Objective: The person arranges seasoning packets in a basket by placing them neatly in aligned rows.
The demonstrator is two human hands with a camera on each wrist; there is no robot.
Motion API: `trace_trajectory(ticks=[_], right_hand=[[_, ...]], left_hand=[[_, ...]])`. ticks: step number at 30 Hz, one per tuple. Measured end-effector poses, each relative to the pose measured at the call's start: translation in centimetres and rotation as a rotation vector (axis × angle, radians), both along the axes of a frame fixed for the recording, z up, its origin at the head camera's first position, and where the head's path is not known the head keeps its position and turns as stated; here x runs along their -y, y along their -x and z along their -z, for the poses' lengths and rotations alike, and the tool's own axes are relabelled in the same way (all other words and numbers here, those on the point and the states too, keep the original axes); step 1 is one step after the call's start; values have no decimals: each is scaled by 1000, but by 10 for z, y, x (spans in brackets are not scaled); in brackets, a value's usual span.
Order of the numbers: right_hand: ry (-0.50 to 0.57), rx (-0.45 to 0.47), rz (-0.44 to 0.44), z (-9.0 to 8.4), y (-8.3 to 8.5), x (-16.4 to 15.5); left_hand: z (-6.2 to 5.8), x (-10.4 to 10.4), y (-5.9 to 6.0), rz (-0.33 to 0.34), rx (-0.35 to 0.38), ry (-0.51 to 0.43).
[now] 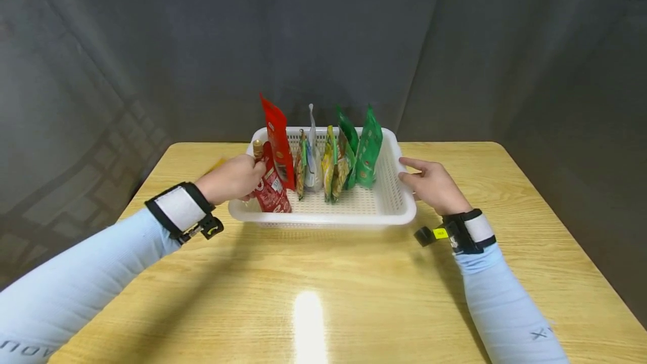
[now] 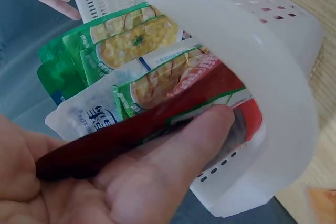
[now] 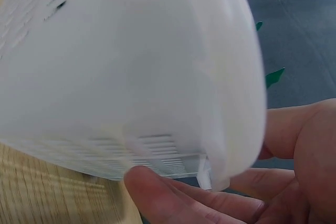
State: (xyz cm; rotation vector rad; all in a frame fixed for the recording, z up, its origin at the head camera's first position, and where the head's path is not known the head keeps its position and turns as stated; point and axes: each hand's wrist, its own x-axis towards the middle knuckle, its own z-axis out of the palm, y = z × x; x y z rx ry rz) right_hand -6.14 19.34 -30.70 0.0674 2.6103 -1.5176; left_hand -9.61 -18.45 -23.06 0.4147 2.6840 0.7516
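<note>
At frame centre, the left hand (image 1: 233, 178) grips a red packet (image 1: 273, 187) inside the white basket (image 1: 323, 215); the right hand (image 1: 433, 186), fingers relaxed, touches its rim.

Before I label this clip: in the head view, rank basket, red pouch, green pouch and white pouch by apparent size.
1. Basket, clearly largest.
2. Red pouch.
3. Green pouch.
4. White pouch, seen edge-on, so unsure.
</note>
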Motion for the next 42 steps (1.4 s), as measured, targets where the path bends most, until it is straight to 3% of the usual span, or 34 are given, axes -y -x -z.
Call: trace_trajectory(ticks=[6, 13, 15, 19, 21, 23, 26, 31, 37, 42], right_hand=[[4, 0, 0, 0, 1, -1], [5, 3, 0, -1, -2, -1], [9, 7, 2, -1, -2, -2], [21, 5, 2, -2, -3, -3], [24, -3, 3, -2, -4, -3], [27, -12, 3, -1, -3, -4], [29, -22, 5, 0, -3, -5], [36, -24, 4, 1, -3, -6], [43, -12, 4, 2, -5, -7], [31, -15, 9, 1, -7, -9]], left_hand=[[0, -5, 2, -41, 86, -30], [-7, -4, 2, 24, 125, -20], [-12, -1, 2, 47, 145, -30], [-35, 17, 4, 98, 162, -76], [-45, 32, 9, 97, 136, -90], [-47, 49, 18, 73, 107, -104], [-32, 74, 35, 29, 37, -47], [12, 106, 55, 5, -37, 182], [55, 129, 70, -66, -26, 302], [71, 132, 75, -137, 5, 327]])
